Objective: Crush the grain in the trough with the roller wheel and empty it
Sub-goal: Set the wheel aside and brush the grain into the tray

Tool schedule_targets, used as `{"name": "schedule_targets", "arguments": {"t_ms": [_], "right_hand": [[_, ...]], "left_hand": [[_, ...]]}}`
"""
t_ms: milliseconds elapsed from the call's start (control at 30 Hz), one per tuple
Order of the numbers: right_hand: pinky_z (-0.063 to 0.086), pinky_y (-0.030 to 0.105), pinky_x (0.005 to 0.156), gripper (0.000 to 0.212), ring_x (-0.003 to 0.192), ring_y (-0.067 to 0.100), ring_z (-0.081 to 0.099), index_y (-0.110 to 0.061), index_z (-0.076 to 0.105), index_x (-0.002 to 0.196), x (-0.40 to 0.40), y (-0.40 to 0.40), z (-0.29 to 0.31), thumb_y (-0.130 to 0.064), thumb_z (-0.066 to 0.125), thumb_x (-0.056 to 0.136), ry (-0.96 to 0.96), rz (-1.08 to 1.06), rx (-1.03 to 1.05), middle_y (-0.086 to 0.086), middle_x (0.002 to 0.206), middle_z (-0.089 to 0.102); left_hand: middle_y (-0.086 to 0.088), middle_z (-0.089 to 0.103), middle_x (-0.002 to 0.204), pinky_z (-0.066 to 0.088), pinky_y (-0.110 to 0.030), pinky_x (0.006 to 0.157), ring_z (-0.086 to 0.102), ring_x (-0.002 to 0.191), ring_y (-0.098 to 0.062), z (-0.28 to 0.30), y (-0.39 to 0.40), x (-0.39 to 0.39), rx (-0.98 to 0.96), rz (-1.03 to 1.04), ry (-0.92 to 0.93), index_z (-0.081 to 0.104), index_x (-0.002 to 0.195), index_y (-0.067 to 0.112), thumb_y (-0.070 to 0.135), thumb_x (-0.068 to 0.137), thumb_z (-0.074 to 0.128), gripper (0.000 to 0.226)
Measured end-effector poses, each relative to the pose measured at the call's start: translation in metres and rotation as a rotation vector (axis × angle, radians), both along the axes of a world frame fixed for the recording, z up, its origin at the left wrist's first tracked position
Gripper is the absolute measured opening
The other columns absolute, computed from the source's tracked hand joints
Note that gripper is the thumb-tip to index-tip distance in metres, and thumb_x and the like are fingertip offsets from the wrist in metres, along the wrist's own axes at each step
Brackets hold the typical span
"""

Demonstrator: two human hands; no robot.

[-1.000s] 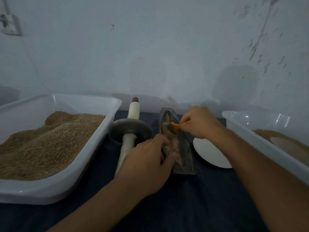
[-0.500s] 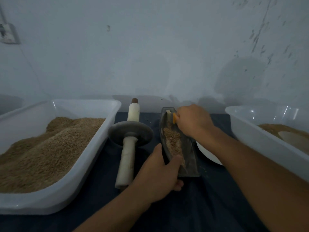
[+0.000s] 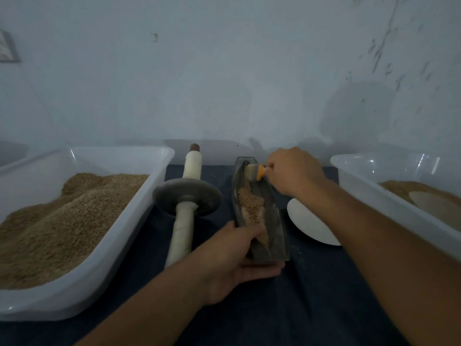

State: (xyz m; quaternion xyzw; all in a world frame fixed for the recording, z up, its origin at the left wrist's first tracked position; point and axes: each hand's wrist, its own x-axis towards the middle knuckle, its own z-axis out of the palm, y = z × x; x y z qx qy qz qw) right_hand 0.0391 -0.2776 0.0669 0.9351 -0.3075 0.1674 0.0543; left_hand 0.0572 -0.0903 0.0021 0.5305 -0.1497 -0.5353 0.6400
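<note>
At far left on the dark blue cloth (image 3: 311, 295): a white plastic tub (image 3: 119, 233), heaped with whole brown grain (image 3: 62, 221). Just right of it, flat on the cloth: the roller wheel (image 3: 187, 196), grey disc on a pale axle handle, brown tip toward the wall (image 3: 224, 71), untouched by either hand. Next, at centre: the narrow dark trough (image 3: 274, 221), long axis running away from the viewer, a strip of crushed grain (image 3: 252, 208) along its bottom from mid-length to the near end. Gripped at that near end by the left hand (image 3: 232, 260), thumb hooked over the left rim, fingers curled beneath the end wall. At the trough's far end: a small brush (image 3: 254, 172), orange ferrule and pale bristles, bristles down inside the channel; pinched by its handle in the right hand (image 3: 291, 171), fingers curled tight, forearm crossing low over the right side. Just beside the trough on the right, partly under that forearm: a white dish (image 3: 306, 226) on the cloth. Farthest right: a second clear tub (image 3: 374, 196), holding brown meal (image 3: 419, 193) and a pale rounded object, unclear what.
</note>
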Motion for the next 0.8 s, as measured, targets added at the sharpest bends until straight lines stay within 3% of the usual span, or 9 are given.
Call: {"name": "schedule_targets", "arguments": {"t_ms": [100,200,300,367,533,667,800], "right_hand": [[0.038,0.027,0.056,0.018,0.069,0.020,0.052,-0.015,0.069,0.092,0.003,0.001,-0.012,-0.022,0.054,0.098,0.045,0.009,-0.050,0.005,0.086,0.062],[0.034,0.026,0.049,0.021,0.062,0.018,0.051,-0.014,0.066,0.079,-0.002,0.005,-0.008,-0.024,0.058,0.096,0.156,0.047,0.004,0.003,0.073,0.056],[0.047,0.031,0.056,0.024,0.065,0.021,0.058,-0.016,0.070,0.083,-0.011,0.006,0.010,-0.034,0.060,0.095,0.214,0.103,0.064,0.004,0.076,0.061],[0.053,0.034,0.062,0.025,0.069,0.022,0.061,-0.021,0.072,0.084,-0.016,0.005,0.018,-0.039,0.059,0.095,0.175,0.111,0.059,0.003,0.080,0.066],[0.035,0.028,0.053,0.035,0.062,0.022,0.054,-0.019,0.062,0.070,-0.012,-0.003,0.003,-0.033,0.051,0.099,-0.017,0.066,-0.047,0.004,0.073,0.060],[0.034,0.029,0.055,0.029,0.068,0.023,0.052,-0.017,0.063,0.081,-0.001,-0.006,-0.012,-0.030,0.047,0.102,0.007,0.020,-0.085,0.006,0.084,0.063],[0.040,0.029,0.053,0.029,0.063,0.018,0.056,-0.016,0.071,0.082,-0.004,-0.001,-0.015,-0.031,0.052,0.098,0.135,0.115,-0.005,0.002,0.075,0.063]], "left_hand": [[-0.020,0.073,0.104,0.060,-0.044,0.072,0.071,0.095,-0.036,0.001,-0.008,0.007,0.006,-0.007,0.161,0.062,0.117,0.007,0.010,0.094,0.060,0.024],[-0.021,0.072,0.104,0.060,-0.046,0.077,0.071,0.095,-0.035,0.001,-0.013,0.013,0.041,-0.021,0.213,0.063,0.116,0.005,0.000,0.090,0.056,0.027],[-0.018,0.073,0.103,0.061,-0.042,0.073,0.073,0.091,-0.030,0.001,-0.016,0.014,0.067,-0.032,0.188,0.063,0.118,0.005,-0.004,0.090,0.052,0.032],[-0.018,0.074,0.101,0.061,-0.039,0.066,0.074,0.086,-0.029,0.002,-0.016,0.012,0.061,-0.016,0.189,0.063,0.117,0.004,-0.006,0.090,0.049,0.033],[-0.019,0.074,0.096,0.060,-0.037,0.060,0.074,0.080,-0.028,0.002,-0.017,0.008,0.054,0.029,0.172,0.063,0.114,0.001,-0.008,0.090,0.049,0.029],[-0.015,0.075,0.096,0.059,-0.037,0.061,0.074,0.081,-0.027,-0.002,-0.017,0.003,0.030,0.088,0.121,0.060,0.118,0.010,-0.008,0.089,0.050,0.036],[-0.010,0.075,0.101,0.059,-0.038,0.063,0.074,0.084,-0.025,-0.003,-0.017,0.000,-0.016,0.120,0.088,0.055,0.124,0.023,0.000,0.092,0.054,0.040]]}}
